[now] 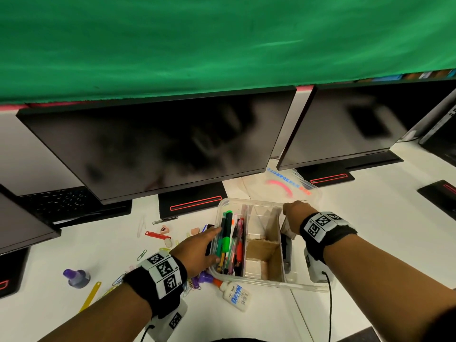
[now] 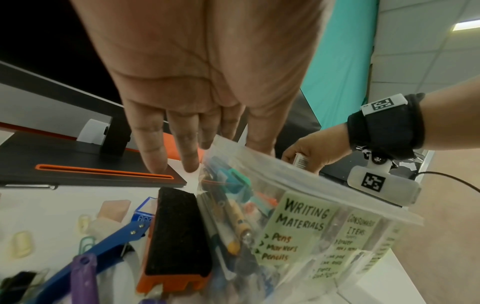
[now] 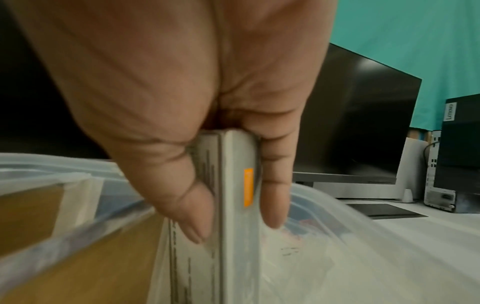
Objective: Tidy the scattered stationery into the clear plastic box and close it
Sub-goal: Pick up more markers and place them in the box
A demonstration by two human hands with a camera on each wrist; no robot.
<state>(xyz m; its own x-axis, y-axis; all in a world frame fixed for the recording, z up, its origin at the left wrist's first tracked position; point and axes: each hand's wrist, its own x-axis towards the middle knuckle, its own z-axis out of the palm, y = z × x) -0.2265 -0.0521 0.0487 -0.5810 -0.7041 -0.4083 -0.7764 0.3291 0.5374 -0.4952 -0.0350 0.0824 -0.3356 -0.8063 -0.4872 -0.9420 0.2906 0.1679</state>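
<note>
The clear plastic box [image 1: 299, 285] stands open on the white desk, with several pens and markers [image 1: 228, 243] in its left compartment and cardboard dividers in the middle. Labels on its front wall [image 2: 298, 230] read "Writing Materials". My left hand [image 1: 212, 234] lies flat with straight fingers [image 2: 153, 152] along the box's left wall. A black-felt board eraser [image 2: 179, 236] leans outside that wall. My right hand [image 1: 288, 211] hovers over the right compartment and grips a small flat white carton [image 3: 233, 185] between thumb and fingers. The carton [image 1: 287, 228] points down into the box.
The box's lid [image 1: 286, 186] lies behind it. Left of the box lie paper clips [image 1: 142, 254], small erasers [image 1: 164, 229], a red clip [image 1: 156, 235], a purple bottle [image 1: 76, 277] and a yellow strip [image 1: 90, 296]. A glue bottle [image 1: 235, 296] lies in front. Monitors [image 1: 158, 144] line the back.
</note>
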